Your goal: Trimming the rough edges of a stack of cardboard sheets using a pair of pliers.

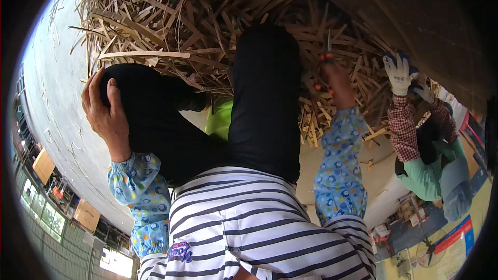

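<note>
My left hand [107, 116] rests on my bent left knee, its fingers spread and nothing held. My right hand [341, 83], somewhat blurred, is closed around hand shears [328, 56] with orange-red and dark handles. Their narrow pointed metal blades face away from me, above the strips to the right of my other knee. A big heap of thin brown wood or bamboo strips [197, 15] spreads in front of my legs. One longer, paler strip [145, 54] lies just beyond my left knee. Patterned blue sleeve covers are on both my forearms.
At the right, a co-worker in white gloves [398, 75] and checked sleeves sits by the heap. Bright green material [220, 119] shows between my legs. Grey concrete floor [57, 93] with scattered scraps lies to the left. Cardboard boxes [87, 215] stand farther off. A large brown surface [430, 26] rises at upper right.
</note>
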The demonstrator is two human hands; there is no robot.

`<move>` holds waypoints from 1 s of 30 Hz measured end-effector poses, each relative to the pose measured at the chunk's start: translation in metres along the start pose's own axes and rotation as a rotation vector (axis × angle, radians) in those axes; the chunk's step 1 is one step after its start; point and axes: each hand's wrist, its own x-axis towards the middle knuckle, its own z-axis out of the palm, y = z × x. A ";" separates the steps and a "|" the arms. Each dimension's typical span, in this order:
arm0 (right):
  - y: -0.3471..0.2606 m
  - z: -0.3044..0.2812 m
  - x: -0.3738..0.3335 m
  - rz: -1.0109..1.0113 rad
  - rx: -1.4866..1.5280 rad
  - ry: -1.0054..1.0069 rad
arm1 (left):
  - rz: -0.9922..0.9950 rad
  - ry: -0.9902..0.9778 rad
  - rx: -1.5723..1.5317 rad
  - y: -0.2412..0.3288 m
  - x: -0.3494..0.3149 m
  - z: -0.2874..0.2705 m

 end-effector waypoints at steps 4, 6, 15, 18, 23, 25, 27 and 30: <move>-0.056 0.015 0.051 -0.061 0.472 0.044 | -0.010 0.004 0.002 -0.005 -0.001 -0.006; -0.046 0.002 0.110 -0.041 0.444 0.063 | -0.001 -0.001 0.010 -0.004 -0.001 -0.003; -0.060 0.018 0.151 0.043 0.397 0.110 | -0.033 -0.004 -0.001 -0.005 -0.001 -0.003; -0.047 0.018 0.155 -0.072 0.422 0.130 | -0.036 -0.012 -0.006 0.001 0.001 -0.003; 0.066 0.013 0.121 -0.305 -0.836 0.120 | -0.021 -0.012 -0.012 0.004 0.007 0.002; 0.122 0.061 0.071 -0.588 -1.058 0.337 | -0.034 -0.021 0.032 0.000 0.001 -0.004; 0.103 0.061 0.041 -0.504 -0.984 0.214 | -0.012 -0.011 0.030 0.001 0.002 -0.006; 0.050 0.047 0.002 0.090 -0.089 0.080 | -0.007 -0.018 0.005 -0.001 0.000 -0.003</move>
